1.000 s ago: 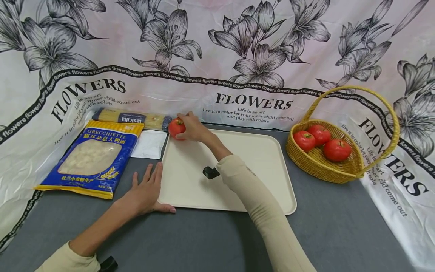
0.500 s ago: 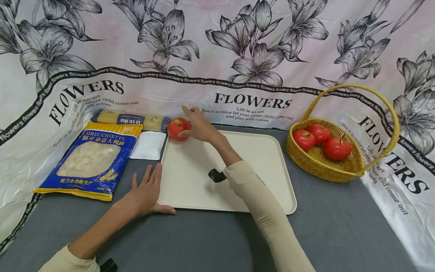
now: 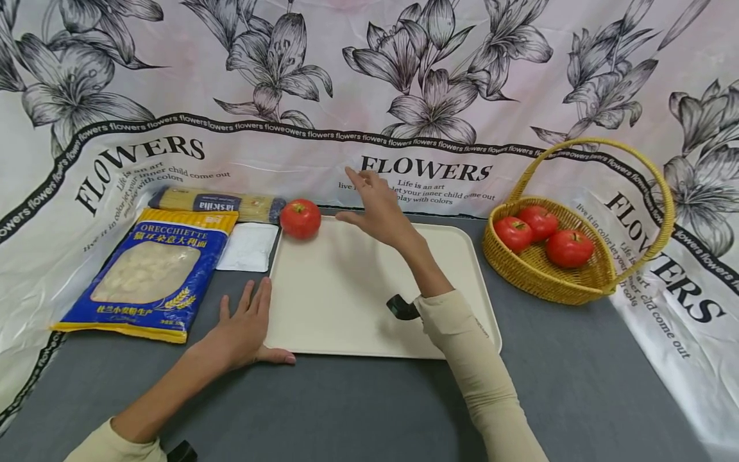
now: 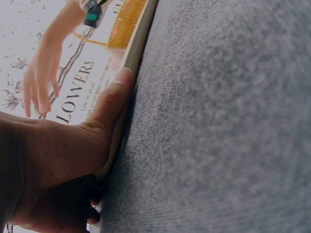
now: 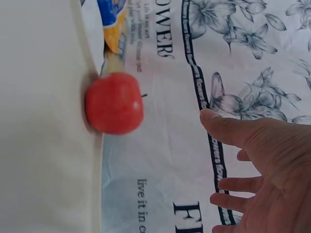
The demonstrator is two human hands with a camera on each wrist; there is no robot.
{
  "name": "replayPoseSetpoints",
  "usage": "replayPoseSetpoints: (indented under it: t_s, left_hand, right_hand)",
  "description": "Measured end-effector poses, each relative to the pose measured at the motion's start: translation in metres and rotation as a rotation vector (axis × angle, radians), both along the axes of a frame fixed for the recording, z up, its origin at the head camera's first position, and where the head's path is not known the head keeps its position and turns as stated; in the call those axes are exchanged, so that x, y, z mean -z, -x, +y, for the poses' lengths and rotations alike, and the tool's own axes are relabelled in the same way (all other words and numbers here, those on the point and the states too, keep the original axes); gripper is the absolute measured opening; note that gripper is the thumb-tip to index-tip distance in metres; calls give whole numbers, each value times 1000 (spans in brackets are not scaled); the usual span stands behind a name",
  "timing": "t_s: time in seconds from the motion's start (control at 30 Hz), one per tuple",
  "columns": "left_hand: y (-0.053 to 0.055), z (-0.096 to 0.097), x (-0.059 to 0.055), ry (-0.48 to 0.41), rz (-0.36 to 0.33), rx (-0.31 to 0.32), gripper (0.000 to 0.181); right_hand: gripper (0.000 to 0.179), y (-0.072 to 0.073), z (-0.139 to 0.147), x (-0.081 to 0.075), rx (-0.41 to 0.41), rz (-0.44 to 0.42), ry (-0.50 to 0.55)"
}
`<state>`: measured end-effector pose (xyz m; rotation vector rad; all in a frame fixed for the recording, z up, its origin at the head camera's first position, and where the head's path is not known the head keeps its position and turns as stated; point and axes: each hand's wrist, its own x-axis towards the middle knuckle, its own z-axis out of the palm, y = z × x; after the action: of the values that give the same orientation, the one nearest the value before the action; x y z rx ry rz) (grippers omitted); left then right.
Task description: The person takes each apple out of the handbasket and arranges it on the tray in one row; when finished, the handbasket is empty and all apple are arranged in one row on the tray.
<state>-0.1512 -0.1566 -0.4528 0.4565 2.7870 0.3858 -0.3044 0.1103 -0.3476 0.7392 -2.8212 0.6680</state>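
Observation:
A red apple [image 3: 300, 219] with a thin dark stem sits in the far left corner of the cream tray [image 3: 369, 295]. My right hand [image 3: 378, 208] is raised over the tray's far side, right of the apple and apart from it. Its fingers are spread and hold nothing; in the right wrist view the same hand [image 5: 272, 170] shows a gap to the apple [image 5: 115, 103]. My left hand [image 3: 242, 330] rests at the tray's near left corner, fingers extended along the left side and thumb [image 4: 109, 99] along the front edge.
Right of the tray stands a yellow wicker basket [image 3: 554, 292] with a tall handle and three red apples [image 3: 569, 248]. At left lie a blue orecchiette bag [image 3: 147, 276], a spaghetti pack [image 3: 219, 202] and a white packet [image 3: 247, 247]. A flowered cloth [image 3: 323, 154] hangs behind.
My right hand has let go of the apple in the tray's far left corner and moved away to the right, fingers spreading. The left hand has stayed at the tray's corner.

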Motion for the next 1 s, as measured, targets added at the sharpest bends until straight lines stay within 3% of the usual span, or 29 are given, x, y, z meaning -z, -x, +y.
replayPoseSetpoints:
  t_s: [0.33, 0.63, 0.8, 1.0]
  left_hand:
    - [2, -1, 1, -16, -18, -9, 151]
    - [2, 1, -4, 40, 6, 14, 150]
    - [2, 2, -8, 72, 3, 28, 151]
    - [4, 4, -10, 100, -31, 20, 153]
  right_hand:
    - [88, -7, 49, -7, 64, 143, 62]
    - [84, -7, 101, -11, 186, 185, 183]
    - [84, -10, 137, -22, 314, 213, 214]
    - [82, -20, 181, -32, 496, 117, 230]
